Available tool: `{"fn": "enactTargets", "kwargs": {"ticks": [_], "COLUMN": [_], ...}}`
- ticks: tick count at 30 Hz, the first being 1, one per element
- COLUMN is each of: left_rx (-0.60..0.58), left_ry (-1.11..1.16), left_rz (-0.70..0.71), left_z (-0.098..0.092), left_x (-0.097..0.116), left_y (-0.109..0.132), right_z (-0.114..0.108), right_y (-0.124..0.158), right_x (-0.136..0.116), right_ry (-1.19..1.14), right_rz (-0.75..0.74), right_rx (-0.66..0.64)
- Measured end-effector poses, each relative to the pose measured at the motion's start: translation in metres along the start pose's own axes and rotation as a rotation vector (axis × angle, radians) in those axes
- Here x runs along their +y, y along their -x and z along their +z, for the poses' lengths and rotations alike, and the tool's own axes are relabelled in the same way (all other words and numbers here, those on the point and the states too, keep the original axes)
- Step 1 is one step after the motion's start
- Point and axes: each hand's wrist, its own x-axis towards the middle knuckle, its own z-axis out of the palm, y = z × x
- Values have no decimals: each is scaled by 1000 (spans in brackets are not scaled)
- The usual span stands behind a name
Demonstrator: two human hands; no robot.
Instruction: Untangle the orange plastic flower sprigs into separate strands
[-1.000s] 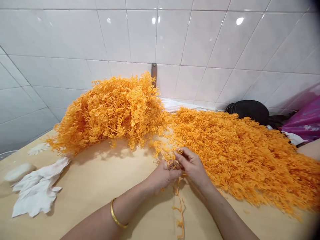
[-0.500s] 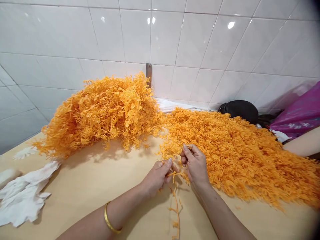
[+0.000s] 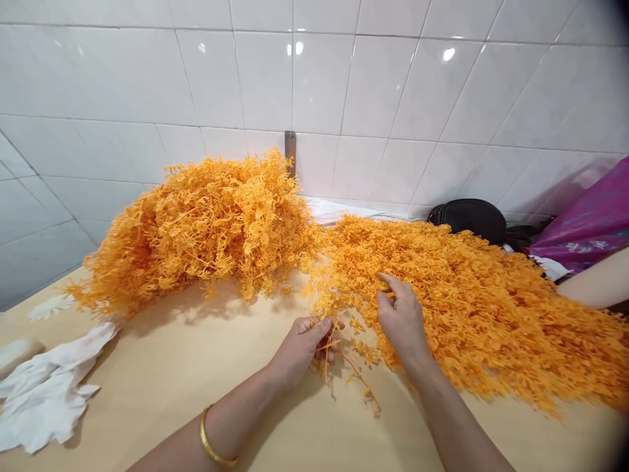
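Between its thumb and fingers, my left hand [image 3: 307,344] grips a few thin orange sprigs [image 3: 361,378], whose stems hang down over the table. My right hand [image 3: 401,314] is at the near left edge of a wide orange pile [image 3: 466,295], thumb and forefinger apart, with nothing clearly seen between them. Its other fingers are partly hidden. A taller orange heap [image 3: 206,223] stands behind and to the left of my left hand. Loose orange sprigs lie between my two hands.
On the pale table [image 3: 187,367] at the left lie crumpled white cloths [image 3: 49,387] and a white frilly piece [image 3: 50,306]. A black case [image 3: 469,217], a purple bag [image 3: 584,216] and another person's arm [image 3: 592,278] are at the right. A tiled wall stands behind.
My right hand has moved right, away from my left hand, and its thumb and forefinger have parted. The hanging stem has swung to the right. My left hand is slightly lower.
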Motion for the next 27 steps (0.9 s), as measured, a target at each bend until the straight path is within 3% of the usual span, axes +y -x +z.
{"fn": "enactTargets", "kwargs": {"ticks": [3,7,11,13,17,22,27], "left_rx": [-2,-48,-135,-156,-220,-240,-173], "left_ry": [5,36,169,216,280,257,161], "left_rz": [-40,-56,-100,-106,-117,-139,-202], "left_z": [-2,-5,-10,-13,-17,-19,-15], "left_x": [0,2,7,8,6,5,11], "left_y": [-1,0,1,1,-2,-5,-3], "right_z": [4,11,22,25,23,22,21], "right_y": [8,15,21,23,25,27,24], "right_x": [-3,-8,-10,-11,-13,-13,-8], "right_ry": [104,-98,-457,-611,-716,-777,-694], "right_rz": [-144,-198,131,271,316,344,352], "right_rx": [-20,-261,-600,-676,-705,-865,-659]}}
